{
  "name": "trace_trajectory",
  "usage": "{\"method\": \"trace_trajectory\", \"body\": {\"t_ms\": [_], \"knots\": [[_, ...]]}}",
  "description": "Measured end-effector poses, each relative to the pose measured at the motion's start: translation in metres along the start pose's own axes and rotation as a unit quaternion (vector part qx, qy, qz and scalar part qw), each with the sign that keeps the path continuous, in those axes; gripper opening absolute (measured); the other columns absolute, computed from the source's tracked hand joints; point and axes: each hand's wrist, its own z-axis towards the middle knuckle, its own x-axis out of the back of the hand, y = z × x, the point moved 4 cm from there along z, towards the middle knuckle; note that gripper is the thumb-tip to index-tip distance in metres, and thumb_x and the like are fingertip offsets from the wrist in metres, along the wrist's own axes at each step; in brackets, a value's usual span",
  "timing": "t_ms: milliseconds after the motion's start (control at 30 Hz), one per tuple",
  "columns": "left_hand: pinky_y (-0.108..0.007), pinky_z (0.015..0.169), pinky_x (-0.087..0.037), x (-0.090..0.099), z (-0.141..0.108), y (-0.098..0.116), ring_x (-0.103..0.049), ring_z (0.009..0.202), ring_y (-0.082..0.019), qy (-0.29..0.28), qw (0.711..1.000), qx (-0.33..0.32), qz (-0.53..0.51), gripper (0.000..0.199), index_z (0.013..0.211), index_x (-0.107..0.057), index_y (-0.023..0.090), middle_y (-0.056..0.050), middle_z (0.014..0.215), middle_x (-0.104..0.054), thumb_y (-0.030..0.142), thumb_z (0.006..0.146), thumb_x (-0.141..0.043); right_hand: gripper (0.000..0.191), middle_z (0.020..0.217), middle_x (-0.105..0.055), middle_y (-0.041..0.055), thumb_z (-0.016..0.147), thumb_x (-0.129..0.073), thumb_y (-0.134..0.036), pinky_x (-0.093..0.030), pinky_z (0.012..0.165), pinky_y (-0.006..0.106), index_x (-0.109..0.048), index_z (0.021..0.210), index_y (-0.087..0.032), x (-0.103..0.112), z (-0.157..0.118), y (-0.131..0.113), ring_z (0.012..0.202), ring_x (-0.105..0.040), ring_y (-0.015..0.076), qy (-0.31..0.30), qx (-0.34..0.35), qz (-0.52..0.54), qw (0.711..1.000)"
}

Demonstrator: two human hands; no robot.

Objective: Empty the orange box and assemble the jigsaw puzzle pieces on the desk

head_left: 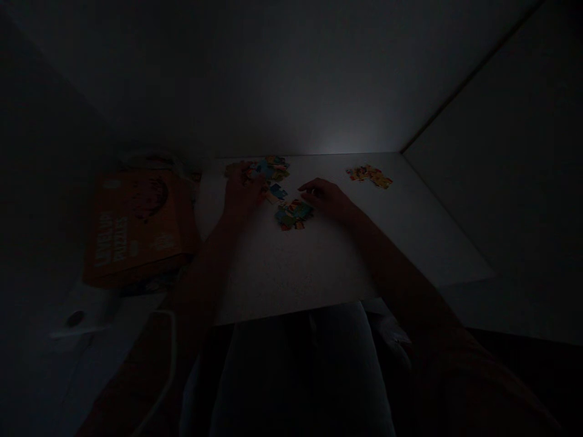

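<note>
The view is very dim. Several small jigsaw puzzle pieces lie in loose heaps on a white tabletop point(291, 267). My left hand point(241, 191) rests with curled fingers at the edge of a pile of puzzle pieces point(273, 170), and the fingertips touch or nearly touch it. My right hand point(325, 200) lies just right of a second pile of puzzle pieces point(294, 213), its fingertips close to them. Whether either hand holds a piece is hidden by the darkness. A third group of puzzle pieces point(368, 176) lies apart, toward the back right.
An orange puzzle box point(139, 227) lies left of my left arm, at the table's left side. White walls rise behind and right of the table. A white cable point(170, 364) runs beside my left arm. My legs show below the table's front edge point(291, 317).
</note>
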Motion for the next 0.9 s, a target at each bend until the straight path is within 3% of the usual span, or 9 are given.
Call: {"method": "trace_trajectory", "body": {"t_ms": [67, 167, 267, 367, 533, 633, 767, 900], "knots": [[-0.043, 0.107, -0.071, -0.003, -0.001, 0.001, -0.083, 0.118, -0.027, -0.018, 1.0, -0.006, 0.014, 0.041, 0.132, -0.073, 0.023, -0.009, 0.13, -0.084, 0.034, 0.097, -0.092, 0.043, 0.115, -0.082, 0.0104, 0.108, -0.074, -0.061, -0.059, 0.088, 0.042, -0.087, 0.13, -0.026, 0.0, 0.0, -0.001, 0.091, -0.068, 0.0242, 0.01, 0.011, -0.001, 1.0], [-0.042, 0.112, -0.069, -0.001, -0.002, 0.0, -0.081, 0.121, -0.024, 0.013, 1.0, 0.006, 0.022, 0.041, 0.135, -0.072, 0.023, -0.008, 0.133, -0.083, 0.032, 0.099, -0.09, 0.04, 0.118, -0.081, 0.011, 0.109, -0.075, -0.058, -0.06, 0.091, 0.043, -0.087, 0.131, -0.027, -0.002, -0.001, -0.003, 0.096, -0.069, 0.0253, 0.026, 0.017, -0.011, 0.999], [-0.044, 0.094, -0.074, 0.002, -0.002, -0.006, -0.08, 0.107, -0.024, 0.039, 0.997, 0.062, -0.009, 0.041, 0.143, -0.068, 0.022, -0.007, 0.124, -0.082, 0.038, 0.108, -0.084, 0.04, 0.119, -0.08, 0.0115, 0.108, -0.078, -0.056, -0.061, 0.093, 0.044, -0.087, 0.133, -0.026, -0.009, 0.007, -0.005, 0.094, -0.07, 0.0249, 0.025, 0.009, -0.021, 0.999], [-0.043, 0.076, -0.071, 0.007, -0.001, -0.011, -0.079, 0.095, -0.026, 0.06, 0.992, 0.102, -0.044, 0.051, 0.143, -0.067, 0.022, -0.008, 0.112, -0.082, 0.054, 0.107, -0.085, 0.044, 0.122, -0.078, 0.0114, 0.106, -0.08, -0.053, -0.062, 0.096, 0.044, -0.087, 0.141, -0.027, -0.021, 0.027, -0.008, 0.09, -0.07, 0.0234, -0.027, 0.008, -0.038, 0.999], [-0.049, 0.079, -0.072, 0.011, 0.004, -0.02, -0.084, 0.101, -0.035, 0.071, 0.987, 0.123, -0.075, 0.073, 0.14, -0.065, 0.024, -0.015, 0.118, -0.081, 0.075, 0.093, -0.088, 0.049, 0.113, -0.075, 0.0088, 0.094, -0.094, -0.057, -0.062, 0.096, 0.043, -0.092, 0.136, -0.031, -0.033, 0.065, -0.008, 0.093, -0.07, 0.0255, -0.125, 0.0, -0.079, 0.989], [-0.047, 0.083, -0.073, 0.012, 0.006, -0.023, -0.084, 0.108, -0.035, 0.083, 0.985, 0.121, -0.085, 0.061, 0.133, -0.066, 0.024, -0.014, 0.122, -0.08, 0.067, 0.094, -0.086, 0.051, 0.107, -0.075, 0.0074, 0.082, -0.104, -0.053, -0.062, 0.092, 0.042, -0.091, 0.125, -0.03, -0.031, 0.074, -0.006, 0.093, -0.069, 0.0265, -0.124, -0.014, -0.076, 0.989], [-0.042, 0.087, -0.072, 0.011, 0.008, -0.024, -0.083, 0.109, -0.029, 0.079, 0.984, 0.135, -0.078, 0.035, 0.132, -0.065, 0.024, -0.012, 0.134, -0.079, 0.042, 0.103, -0.072, 0.059, 0.11, -0.078, 0.008, 0.069, -0.11, -0.049, -0.063, 0.084, 0.042, -0.078, 0.114, -0.027, -0.03, 0.072, -0.004, 0.096, -0.07, 0.0275, -0.091, -0.06, -0.021, 0.994], [-0.037, 0.107, -0.069, 0.01, 0.012, -0.023, -0.08, 0.124, -0.023, 0.076, 0.986, 0.13, -0.071, 0.037, 0.141, -0.06, 0.024, -0.012, 0.148, -0.075, 0.023, 0.104, -0.066, 0.053, 0.098, -0.075, 0.0025, 0.074, -0.1, -0.056, -0.059, 0.078, 0.039, -0.066, 0.105, -0.028, -0.026, 0.067, 0.001, 0.085, -0.067, 0.0222, -0.03, -0.105, 0.056, 0.992]]}}
